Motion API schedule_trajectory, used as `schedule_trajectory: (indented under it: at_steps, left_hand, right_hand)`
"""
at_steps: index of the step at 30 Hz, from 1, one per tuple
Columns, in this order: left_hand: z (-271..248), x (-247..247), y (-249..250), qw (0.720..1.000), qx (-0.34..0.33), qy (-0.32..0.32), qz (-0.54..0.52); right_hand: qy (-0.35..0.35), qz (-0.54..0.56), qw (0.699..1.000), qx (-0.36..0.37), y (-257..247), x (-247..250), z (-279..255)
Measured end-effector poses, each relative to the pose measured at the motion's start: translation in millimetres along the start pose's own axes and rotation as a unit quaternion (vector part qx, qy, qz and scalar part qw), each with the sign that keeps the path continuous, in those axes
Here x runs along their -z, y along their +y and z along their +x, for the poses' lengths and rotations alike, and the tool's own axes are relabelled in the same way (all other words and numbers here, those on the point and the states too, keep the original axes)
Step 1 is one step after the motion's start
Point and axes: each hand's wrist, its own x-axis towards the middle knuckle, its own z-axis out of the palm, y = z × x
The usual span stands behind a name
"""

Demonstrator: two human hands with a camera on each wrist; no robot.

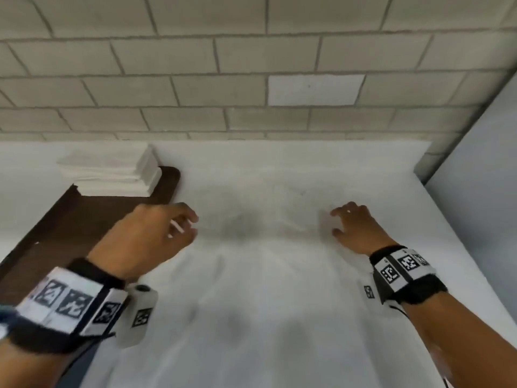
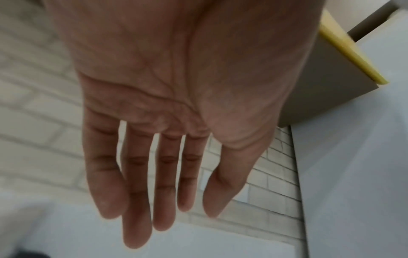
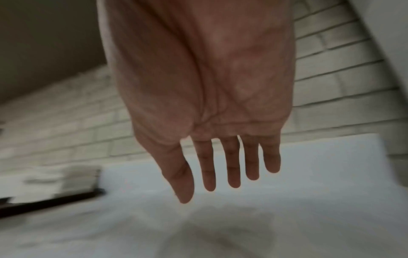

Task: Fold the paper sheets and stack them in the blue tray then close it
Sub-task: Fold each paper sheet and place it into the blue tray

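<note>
A pale painted brick wall [image 1: 195, 79] runs along the far edge of a wide white cloth-covered surface [image 1: 265, 317], and a plain grey panel [image 1: 481, 177] closes off the far right corner, so the surface is bounded at the back and on the right while its broad middle lies open between the hands. At the far left, a stack of folded white paper sheets [image 1: 112, 172] sits on the far end of a dark brown wooden board [image 1: 64, 228], close to the wall; the board runs diagonally towards the near left edge. A faint, crumpled, near-white sheet seems to lie on the cloth between the two hands, though the blur makes its outline hard to tell. The blue tray shows in none of the views. In the left wrist view a beige block with a yellow edge [image 2: 353, 52] stands beyond the thumb. The left hand [image 1: 148, 236] hovers beside the board's right edge, its fingers [image 2: 137, 192] straight and slightly spread, holding nothing. The right hand [image 1: 355, 228] is out over the cloth well to the right, fingers [image 3: 232, 165] extended and relaxed, likewise empty; whether its fingertips touch the cloth cannot be told.
</note>
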Motion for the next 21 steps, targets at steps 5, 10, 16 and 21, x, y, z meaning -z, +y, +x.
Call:
schedule_trajectory:
  at_steps: [5, 10, 16, 21]
  left_hand:
    - [85.4, -88.6, 64.5, 0.994, -0.029, -0.091, -0.054]
    - [117.2, -136.6, 111.7, 0.983, -0.027, -0.148, -0.109]
    - [121.3, -161.4, 137.3, 0.966, 0.002, -0.200, -0.166]
    - [123.1, -170.0, 143.9, 0.954, 0.089, -0.154, -0.241]
  right_hand:
    - [-0.024, -0.004, 0.999, -0.037, 45.7, -1.7, 24.8]
    - [-0.042, 0.044, 0.997, -0.051, 53.8, 1.6, 41.7]
    - [-0.032, 0.006, 0.999, -0.021, 58.4, 10.4, 51.0]
    - [-0.036, 0.308, 0.948, 0.073, 59.1, 25.4, 34.7]
